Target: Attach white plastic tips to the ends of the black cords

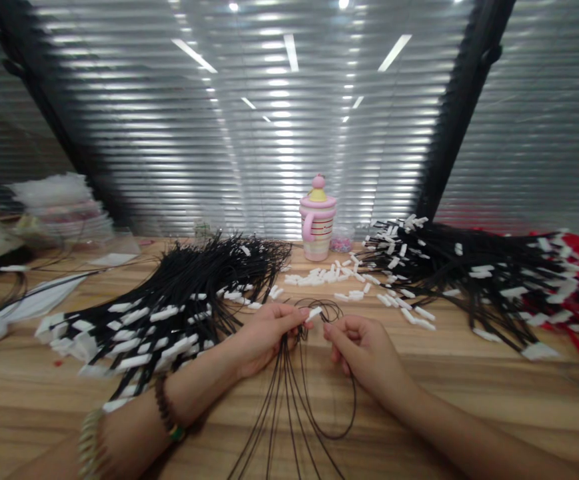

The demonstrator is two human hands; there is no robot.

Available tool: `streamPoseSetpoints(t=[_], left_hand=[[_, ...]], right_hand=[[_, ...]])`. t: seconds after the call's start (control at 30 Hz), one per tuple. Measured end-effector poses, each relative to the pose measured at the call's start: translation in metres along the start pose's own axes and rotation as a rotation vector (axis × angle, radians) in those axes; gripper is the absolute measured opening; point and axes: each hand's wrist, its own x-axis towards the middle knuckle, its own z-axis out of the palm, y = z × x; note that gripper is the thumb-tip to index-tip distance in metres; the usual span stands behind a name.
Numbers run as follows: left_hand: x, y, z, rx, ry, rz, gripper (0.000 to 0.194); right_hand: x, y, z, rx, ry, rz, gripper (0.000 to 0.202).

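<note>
We've got the thin black cords (283, 353) just above the wooden table (204, 447), at its near middle, hanging in a fan from the left hand (269, 333). Left grip: thumb and fingers closed on the cords, with a small white piece (314, 313) sticking out at the tips. Right hand (364, 347) is just beside it, thumb and index pinched together; cord loop (355, 403) runs up into that pinch, though the exact contact is too small for us to see. Handling, our read: cords light, limp, a bit springy in the bend, likely to slide or tangle if we hold loosely; not fragile. White piece looks light and fairly stiff, easy to drop. Best hold: pinch cord close to its end so it doesn't flop, take the white piece by its sides, keep its ends free. More loose white pieces (319, 275) lie beyond the hands, between the left black bundle (189, 277) and the right black bundle (439, 250); pink cup (318, 227) stands behind them.
</note>
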Motion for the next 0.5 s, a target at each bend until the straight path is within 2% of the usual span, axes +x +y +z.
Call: streamPoseSetpoints(t=[0.5], left_hand=[[-0.0004,-0.001,-0.0002,0.101,-0.017,0.057,0.034]], right_hand=[[-0.0013,-0.0029,-0.0001,-0.039,0.01,-0.031,0.028]])
